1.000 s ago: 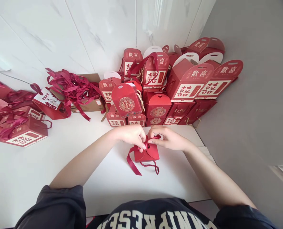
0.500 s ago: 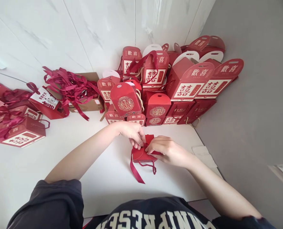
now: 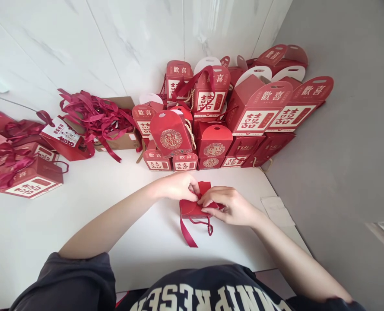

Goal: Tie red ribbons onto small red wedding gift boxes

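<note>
A small red gift box [image 3: 192, 209] rests on the white table in front of me, its twisted cord handle [image 3: 207, 224] hanging on the near side. My left hand [image 3: 182, 186] is closed over the box's upper left, fingertips pinching the red ribbon at the middle. From the right, my right hand [image 3: 226, 204] pinches the ribbon beside it, fingers bent and touching the box top. One dark red ribbon tail [image 3: 187, 233] trails off the box's near left corner onto the table. The ribbon's crossing is mostly hidden by my fingers.
Stacked red gift boxes [image 3: 211, 147] stand along the wall behind. A cardboard box [image 3: 122, 141] heaped with red ribbons [image 3: 97, 114] is at the back left. Ribboned boxes [image 3: 33, 177] sit far left. A grey wall [image 3: 334, 164] borders the right, with a white pad [image 3: 277, 211] near it.
My left hand has shifted slightly down and turned, its fingers more tucked in at the ribbon. My right hand's fingers have moved a little. The box has shifted very slightly.
</note>
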The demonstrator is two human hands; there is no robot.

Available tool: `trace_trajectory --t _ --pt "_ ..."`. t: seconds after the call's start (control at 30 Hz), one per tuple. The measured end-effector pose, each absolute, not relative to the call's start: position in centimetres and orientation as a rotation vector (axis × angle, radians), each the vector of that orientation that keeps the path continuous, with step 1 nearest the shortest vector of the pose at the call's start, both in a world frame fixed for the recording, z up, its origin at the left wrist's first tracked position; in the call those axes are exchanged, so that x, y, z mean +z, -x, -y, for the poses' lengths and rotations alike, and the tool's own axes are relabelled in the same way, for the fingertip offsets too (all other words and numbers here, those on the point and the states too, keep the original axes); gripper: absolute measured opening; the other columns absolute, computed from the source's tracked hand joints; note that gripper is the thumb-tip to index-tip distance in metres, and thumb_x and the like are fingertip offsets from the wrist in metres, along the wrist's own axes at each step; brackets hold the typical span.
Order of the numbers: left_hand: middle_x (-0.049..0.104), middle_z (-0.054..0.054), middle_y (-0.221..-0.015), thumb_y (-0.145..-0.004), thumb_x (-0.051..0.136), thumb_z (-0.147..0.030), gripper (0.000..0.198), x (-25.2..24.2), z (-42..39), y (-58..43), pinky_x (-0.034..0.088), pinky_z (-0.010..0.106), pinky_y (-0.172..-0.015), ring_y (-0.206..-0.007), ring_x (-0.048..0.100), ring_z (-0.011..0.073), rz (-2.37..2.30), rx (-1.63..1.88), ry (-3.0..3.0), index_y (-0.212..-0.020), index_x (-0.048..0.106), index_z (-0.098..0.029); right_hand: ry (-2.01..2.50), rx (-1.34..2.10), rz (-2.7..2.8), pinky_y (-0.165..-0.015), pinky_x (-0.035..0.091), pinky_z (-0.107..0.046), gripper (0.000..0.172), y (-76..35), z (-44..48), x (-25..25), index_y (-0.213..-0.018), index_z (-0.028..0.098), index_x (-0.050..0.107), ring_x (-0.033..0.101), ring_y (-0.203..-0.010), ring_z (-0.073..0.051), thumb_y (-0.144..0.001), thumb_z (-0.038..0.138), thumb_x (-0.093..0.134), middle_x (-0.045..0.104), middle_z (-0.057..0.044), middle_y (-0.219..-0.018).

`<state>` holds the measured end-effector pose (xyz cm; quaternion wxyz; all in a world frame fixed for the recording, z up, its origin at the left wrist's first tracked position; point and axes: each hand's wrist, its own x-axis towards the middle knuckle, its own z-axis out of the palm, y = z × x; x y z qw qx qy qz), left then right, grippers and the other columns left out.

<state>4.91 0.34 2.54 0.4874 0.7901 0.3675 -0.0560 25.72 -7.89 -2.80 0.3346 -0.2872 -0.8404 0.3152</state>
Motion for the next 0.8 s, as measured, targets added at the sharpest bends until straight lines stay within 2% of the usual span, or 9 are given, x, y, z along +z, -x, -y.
trace_trajectory --t 0.13,0.27,0.4,0.57,0.73,0.8 --pt "0.065 -0.002 -0.065 -0.068 0.061 -0.019 0.009 2.4 1.1 -4.9 0.037 0.021 -0.051 -0.059 0.055 0.0114 -0.89 0.021 -2.068 -0.072 0.068 -0.016 0.823 0.877 2.072 -0.083 0.052 -0.036 0.01 -25.8 7.4 -2.5 -0.1 0.021 0.064 0.065 -0.09 -0.021 -0.097 0.027 0.057 0.07 -0.007 -0.099" --pt "0.061 -0.005 -0.062 -0.067 0.058 -0.014 0.009 1.8 2.4 -4.9 0.038 0.02 -0.054 -0.056 0.053 0.0094 -0.992 0.252 -2.23 -0.072 0.063 -0.018 0.943 0.738 2.0 -0.089 0.048 -0.039 0.017 -25.6 6.2 -3.2 -0.105 0.021 0.064 0.061 -0.097 -0.022 -0.101 0.023 0.047 0.067 -0.008 -0.103" --pt "0.065 -0.005 -0.063 -0.074 0.057 -0.015 0.01 0.1 2.8 -4.5 0.041 0.02 -0.059 -0.058 0.056 0.0091 -1.052 0.541 -2.412 -0.076 0.066 -0.02 0.941 0.632 2.066 -0.085 0.046 -0.04 0.014 -25.4 5.4 -4.0 -0.1 0.022 0.067 0.058 -0.09 -0.022 -0.099 0.023 0.054 0.068 -0.006 -0.093" --pt "0.067 -0.002 -0.066 -0.08 0.06 -0.018 0.009 -2.5 2.6 -3.8 0.044 0.02 -0.06 -0.055 0.054 0.008 -0.97 0.785 -2.381 -0.078 0.069 -0.019 0.961 0.65 2.019 -0.087 0.046 -0.04 0.01 -25.1 5.2 -4.4 -0.098 0.023 0.069 0.058 -0.095 -0.023 -0.096 0.024 0.06 0.065 -0.007 -0.1" --pt "0.066 -0.002 -0.064 -0.079 0.062 -0.017 0.008 -3.9 2.7 -3.3 0.043 0.019 -0.055 -0.05 0.049 0.0067 -0.931 0.903 -2.265 -0.08 0.071 -0.018 0.987 0.515 2.027 -0.086 0.044 -0.041 0.007 -24.8 5.2 -4.3 -0.09 0.022 0.063 0.058 -0.088 -0.022 -0.088 0.016 0.061 0.064 -0.005 -0.094" --pt "0.065 -0.002 -0.063 -0.08 0.063 -0.017 0.008 -4.1 2.7 -3.2 0.042 0.019 -0.053 -0.049 0.047 0.0061 -0.917 0.958 -2.25 -0.079 0.071 -0.017 1.007 0.473 2.007 -0.093 0.042 -0.044 0.01 -24.8 5.2 -4.0 -0.09 0.022 0.058 0.058 -0.085 -0.021 -0.086 0.013 0.059 0.064 -0.004 -0.09"
